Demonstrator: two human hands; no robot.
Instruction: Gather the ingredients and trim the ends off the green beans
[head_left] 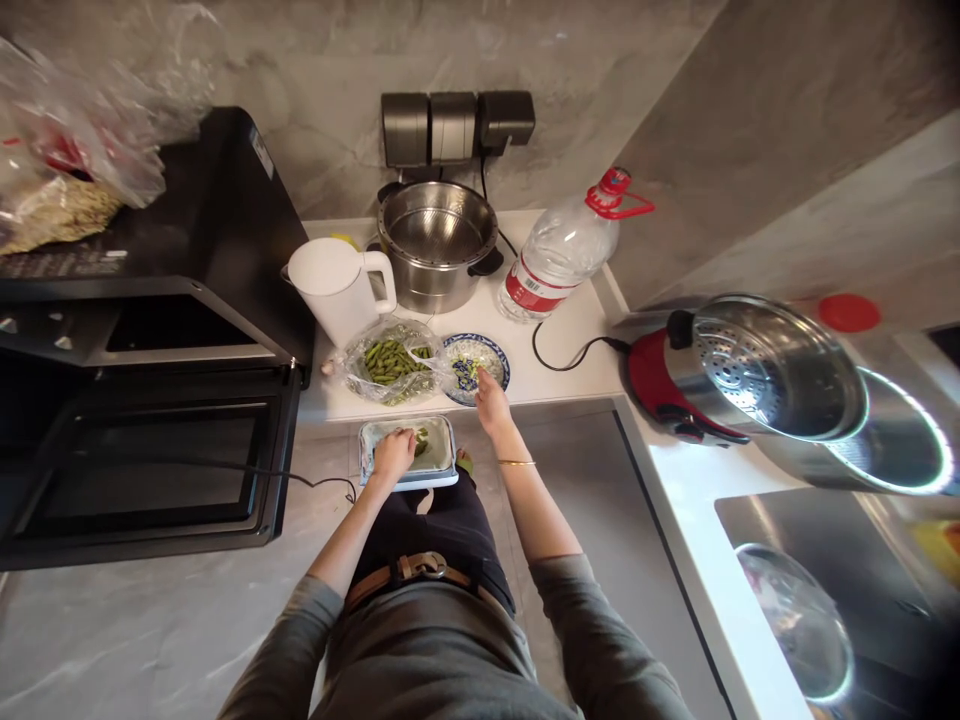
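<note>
My right hand is over the near right edge of a blue-rimmed patterned plate, its fingers drawn together. Small green beans lie on that plate. My left hand is above a pale, open bin below the counter's front edge, with its fingers curled. What either hand holds, if anything, is too small to make out. Several green pods or shells lie in the bin. Left of the plate, a clear plastic bag stands open, full of green edamame pods.
Behind the bag are a white pitcher and a steel pot. A large water bottle stands to the right. An oven has its door down at left. A red-based steamer sits near the sink.
</note>
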